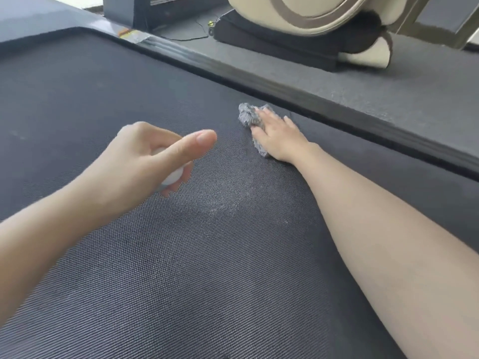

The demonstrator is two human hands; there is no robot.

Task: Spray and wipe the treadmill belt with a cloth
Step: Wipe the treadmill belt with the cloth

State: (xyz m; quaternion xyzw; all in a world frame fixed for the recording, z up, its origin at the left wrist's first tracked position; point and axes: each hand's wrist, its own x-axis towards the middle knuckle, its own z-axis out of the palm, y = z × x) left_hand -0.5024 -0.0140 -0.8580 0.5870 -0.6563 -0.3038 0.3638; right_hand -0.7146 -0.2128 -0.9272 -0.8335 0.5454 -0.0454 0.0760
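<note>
Wiping step: right hand (278,134) flat, pressing cloth (249,115) on belt (181,268) nr far-right edge. Left hand (145,159) closed round white sprayer (174,174). Next: wipe twd damp patch (228,200).

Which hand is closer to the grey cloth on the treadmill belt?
Right. The right hand lies flat on the grey cloth, pressing it to the treadmill belt. The left hand is apart to its left, closed around a small white object.
</note>
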